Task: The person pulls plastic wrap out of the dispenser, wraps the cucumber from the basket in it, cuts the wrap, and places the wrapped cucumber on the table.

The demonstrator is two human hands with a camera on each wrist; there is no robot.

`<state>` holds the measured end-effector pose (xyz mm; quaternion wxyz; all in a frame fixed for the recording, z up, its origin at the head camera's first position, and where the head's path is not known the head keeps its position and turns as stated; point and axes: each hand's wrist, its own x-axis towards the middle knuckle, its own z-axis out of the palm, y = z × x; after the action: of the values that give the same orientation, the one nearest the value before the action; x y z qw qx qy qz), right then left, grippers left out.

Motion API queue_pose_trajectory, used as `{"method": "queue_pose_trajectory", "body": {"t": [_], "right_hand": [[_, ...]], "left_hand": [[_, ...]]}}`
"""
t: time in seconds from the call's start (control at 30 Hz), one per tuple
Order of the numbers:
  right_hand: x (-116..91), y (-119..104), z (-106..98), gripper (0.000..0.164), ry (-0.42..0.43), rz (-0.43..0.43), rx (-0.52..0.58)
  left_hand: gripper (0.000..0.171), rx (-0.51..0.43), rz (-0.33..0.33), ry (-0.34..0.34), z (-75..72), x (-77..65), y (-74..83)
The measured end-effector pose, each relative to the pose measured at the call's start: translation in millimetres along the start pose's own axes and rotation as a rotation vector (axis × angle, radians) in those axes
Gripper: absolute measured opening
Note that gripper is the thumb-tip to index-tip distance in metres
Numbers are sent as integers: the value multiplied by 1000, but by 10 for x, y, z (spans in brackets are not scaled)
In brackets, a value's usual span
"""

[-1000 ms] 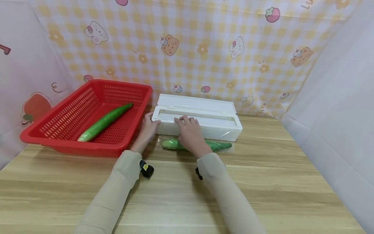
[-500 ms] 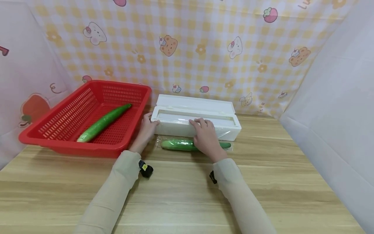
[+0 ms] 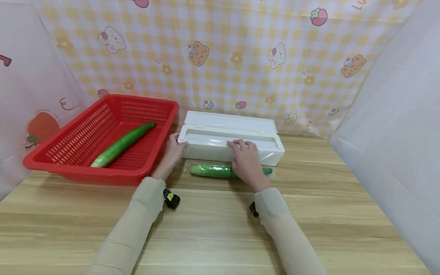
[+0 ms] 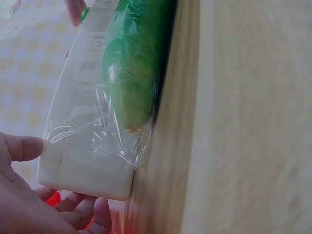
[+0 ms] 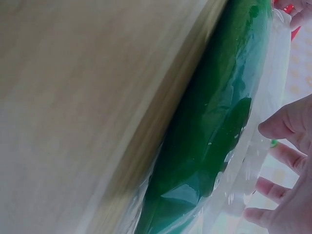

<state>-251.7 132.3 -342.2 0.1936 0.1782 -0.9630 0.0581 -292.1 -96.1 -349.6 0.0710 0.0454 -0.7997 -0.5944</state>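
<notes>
A white cling film dispenser [image 3: 206, 151] lies lengthwise with its lid [image 3: 230, 119] raised at the back. Clear film covers a cucumber [image 3: 211, 170] along the dispenser's front. My left hand [image 3: 170, 154] grips the dispenser's left end, thumb on one side and fingers round the other in the left wrist view. My right hand [image 3: 246, 162] rests its fingertips on the front top edge, right of the middle. A small green piece [image 5: 274, 143], apparently the slide cutter, shows by its index fingertip in the right wrist view, with thumb and fingers spread. The hand hides part of the cucumber.
A red plastic basket [image 3: 113, 172] stands left of the dispenser with another cucumber [image 3: 123, 144] inside. Both stand on a wooden table [image 3: 213, 229], backed by a checked yellow cloth [image 3: 223, 76]. White cloth [image 3: 388, 126] hangs on the right side.
My right hand has moved rightward along the dispenser's front edge, mostly in the first half second, uncovering more of the wrapped cucumber's left part. The left hand has kept its grip.
</notes>
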Motion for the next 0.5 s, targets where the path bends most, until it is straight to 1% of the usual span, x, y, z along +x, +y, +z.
{"method": "queue_pose_trajectory", "body": {"t": [0.2,0.5], "right_hand": [[9,1,-31,53,-39,45,4],[-7,24,-39,52,-36,83,41]], "left_hand": [[53,-3,-11,-3,-10,2,-5],[53,-14,-14,-6,-5,22,-8]]}}
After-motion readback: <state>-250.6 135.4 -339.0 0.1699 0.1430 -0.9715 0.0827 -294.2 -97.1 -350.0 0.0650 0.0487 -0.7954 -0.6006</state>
